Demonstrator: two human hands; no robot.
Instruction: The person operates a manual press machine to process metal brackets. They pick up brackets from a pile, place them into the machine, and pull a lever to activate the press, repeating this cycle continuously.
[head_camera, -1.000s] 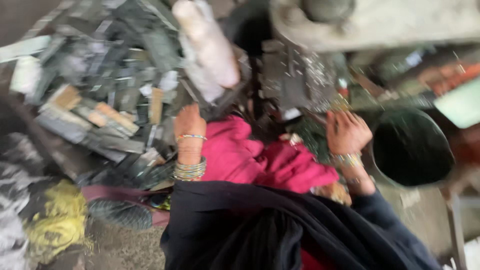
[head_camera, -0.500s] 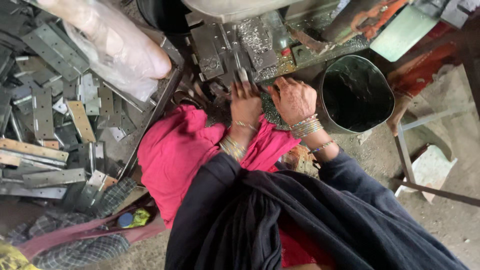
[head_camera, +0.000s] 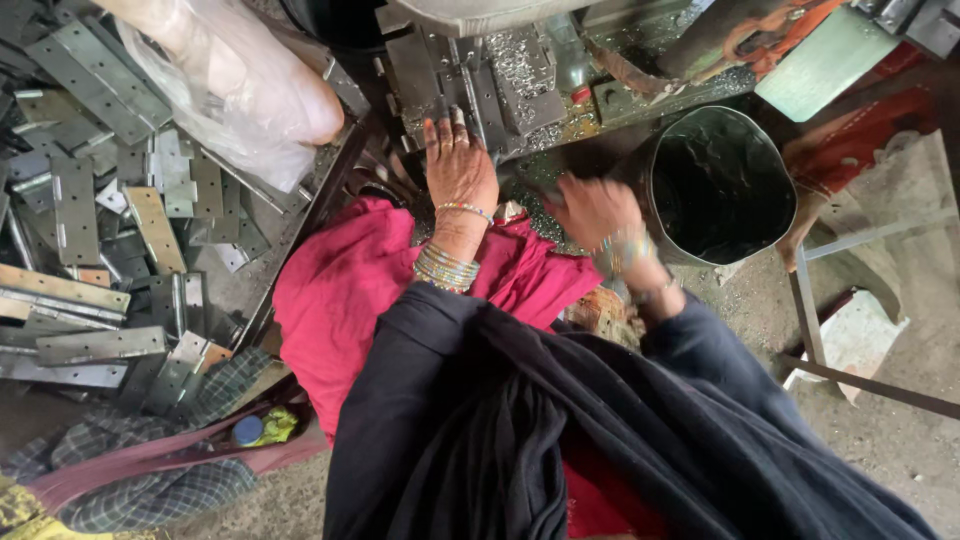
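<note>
My left hand (head_camera: 455, 165) lies flat with fingers stretched out on the grey metal bed of a press machine (head_camera: 500, 80), its fingertips touching a small metal plate (head_camera: 448, 100). Bangles ring that wrist. My right hand (head_camera: 593, 208) is blurred, lower and to the right, just left of a black round bucket (head_camera: 715, 185). What it holds, if anything, is not visible. Metal shavings (head_camera: 520, 65) litter the machine bed. A pink cloth (head_camera: 350, 290) covers my lap under dark sleeves.
A heap of flat metal hinge plates (head_camera: 90, 230) fills the left side, with a clear plastic bag (head_camera: 235, 80) on top. A checked cloth (head_camera: 130, 480) lies at the lower left. A metal frame (head_camera: 830, 300) and a white block (head_camera: 850, 335) stand on the dirt floor at the right.
My hands, close together half a second ago, have parted: the left has reached farther onto the machine bed and the right has swung back toward the bucket.
</note>
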